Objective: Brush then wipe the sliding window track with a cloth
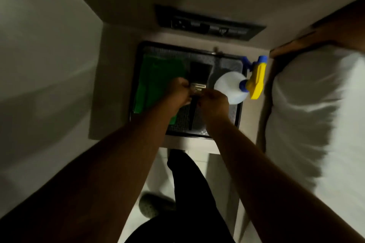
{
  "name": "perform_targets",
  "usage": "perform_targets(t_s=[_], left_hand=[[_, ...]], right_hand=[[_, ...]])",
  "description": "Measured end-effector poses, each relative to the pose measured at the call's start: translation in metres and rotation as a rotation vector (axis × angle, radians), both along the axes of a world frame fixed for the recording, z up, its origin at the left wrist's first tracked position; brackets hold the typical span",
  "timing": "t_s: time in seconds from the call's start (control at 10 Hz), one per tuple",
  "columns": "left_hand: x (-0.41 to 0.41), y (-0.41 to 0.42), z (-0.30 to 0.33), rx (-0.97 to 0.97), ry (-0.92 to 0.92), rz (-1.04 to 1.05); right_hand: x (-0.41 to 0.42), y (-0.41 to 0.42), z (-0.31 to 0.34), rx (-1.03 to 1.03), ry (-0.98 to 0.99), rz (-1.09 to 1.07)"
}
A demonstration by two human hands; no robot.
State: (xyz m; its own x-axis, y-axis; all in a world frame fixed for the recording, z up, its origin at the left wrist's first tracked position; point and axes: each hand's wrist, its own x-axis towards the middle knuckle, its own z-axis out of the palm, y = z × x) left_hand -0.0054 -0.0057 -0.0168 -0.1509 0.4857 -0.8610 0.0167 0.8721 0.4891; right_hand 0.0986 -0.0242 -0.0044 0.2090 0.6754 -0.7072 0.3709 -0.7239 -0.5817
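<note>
A paint brush (198, 77) with black bristles, a metal ferrule and a dark handle lies in a dark tray (236, 122) on a small table. My left hand (178, 92) and my right hand (213, 102) both pinch the brush at its ferrule, one from each side. A green cloth (158, 83) lies folded in the left part of the tray, partly under my left forearm. A white spray bottle (229, 88) with a yellow and blue trigger head lies on its side at the tray's right edge. No window track is in view.
A dark socket panel (209, 24) sits on the wall behind the table. A white pillow (316, 114) on a bed fills the right side. Below are my dark trouser leg (189, 187), a slipper (154, 203) and pale floor tiles. The scene is dim and blurred.
</note>
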Motion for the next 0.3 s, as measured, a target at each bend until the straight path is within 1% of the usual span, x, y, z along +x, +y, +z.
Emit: perform_targets(t_s=[0.1,0.2,0.3], left_hand=[[0.004,0.000,-0.031,-0.013,0.050,-0.073],[-0.003,-0.003,-0.039,0.019,0.136,-0.152],[-0.034,-0.014,-0.011,0.078,0.354,-0.306]], right_hand=[[-0.005,-0.003,-0.027,-0.027,-0.085,0.062],[-0.009,-0.004,-0.027,-0.013,-0.082,0.097],[-0.004,-0.013,0.000,0.030,-0.081,0.130]])
